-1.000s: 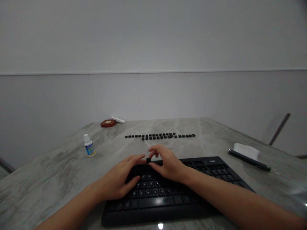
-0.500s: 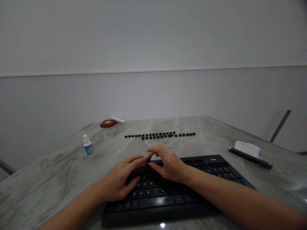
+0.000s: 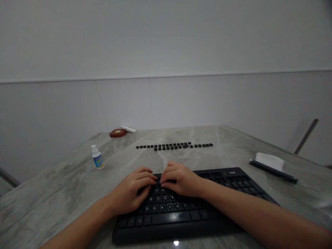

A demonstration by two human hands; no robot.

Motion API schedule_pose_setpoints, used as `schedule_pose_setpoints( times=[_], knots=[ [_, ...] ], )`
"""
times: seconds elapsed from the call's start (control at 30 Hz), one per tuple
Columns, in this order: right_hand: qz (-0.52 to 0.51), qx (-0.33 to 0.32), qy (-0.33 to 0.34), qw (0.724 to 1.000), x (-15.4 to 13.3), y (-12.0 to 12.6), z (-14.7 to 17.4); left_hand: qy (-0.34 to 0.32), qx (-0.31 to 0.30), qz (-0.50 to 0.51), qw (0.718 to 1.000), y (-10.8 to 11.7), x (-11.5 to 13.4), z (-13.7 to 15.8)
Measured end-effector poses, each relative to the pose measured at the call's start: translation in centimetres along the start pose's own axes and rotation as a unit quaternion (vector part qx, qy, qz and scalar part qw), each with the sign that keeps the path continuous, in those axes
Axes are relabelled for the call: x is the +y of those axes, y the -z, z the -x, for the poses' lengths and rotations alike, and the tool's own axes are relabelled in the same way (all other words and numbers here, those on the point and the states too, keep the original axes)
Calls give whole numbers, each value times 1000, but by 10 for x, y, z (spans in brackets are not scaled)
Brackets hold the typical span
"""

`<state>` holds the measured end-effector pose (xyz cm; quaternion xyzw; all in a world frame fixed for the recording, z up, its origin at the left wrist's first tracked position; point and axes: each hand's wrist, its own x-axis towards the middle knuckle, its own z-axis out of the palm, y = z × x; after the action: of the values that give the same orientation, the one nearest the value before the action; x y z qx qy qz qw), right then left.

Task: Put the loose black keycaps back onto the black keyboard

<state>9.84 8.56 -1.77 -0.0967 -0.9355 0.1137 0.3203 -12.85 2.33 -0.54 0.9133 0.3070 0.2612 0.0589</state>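
A black keyboard (image 3: 171, 218) lies in front of me, and several of its middle rows show bare key sockets without caps. My left hand (image 3: 133, 190) rests over its upper left part, fingers stretched toward the top rows and thumb apart below them. Facing it, my right hand (image 3: 180, 180) has its fingers curled down in a pinch at the top rows. A small dark keycap (image 3: 158, 181) shows between the fingertips of both hands, low against the keyboard; it is partly hidden. Beyond the hands, loose black keycaps (image 3: 167, 148) lie in rows.
A small white bottle with a blue label (image 3: 98, 160) stands at left. Farther back are a reddish-brown case (image 3: 117, 133) and a white flat object (image 3: 129, 129). On the right, a dark stick-like object (image 3: 272, 171) lies against a white cloth or tissue (image 3: 269, 161).
The keycap and my fingertips have come down from above the upper edge onto the keyboard's top rows. My right hand's raised fingers have curled downward. The view has shifted slightly.
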Motion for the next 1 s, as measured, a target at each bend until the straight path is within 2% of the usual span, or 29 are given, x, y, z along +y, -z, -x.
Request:
schedule_pose_setpoints(
  times=[0.23,0.87,1.0],
  knots=[
    [-6,27,20,999,-2,0,-2,-10,-5,19,1000,1,2,-3],
    [13,-19,22,999,-8,6,-3,-13,-20,39,999,4,7,-4],
    [10,-11,23,1000,-13,9,-3,-14,-26,37,999,5,7,-3]
  ],
)
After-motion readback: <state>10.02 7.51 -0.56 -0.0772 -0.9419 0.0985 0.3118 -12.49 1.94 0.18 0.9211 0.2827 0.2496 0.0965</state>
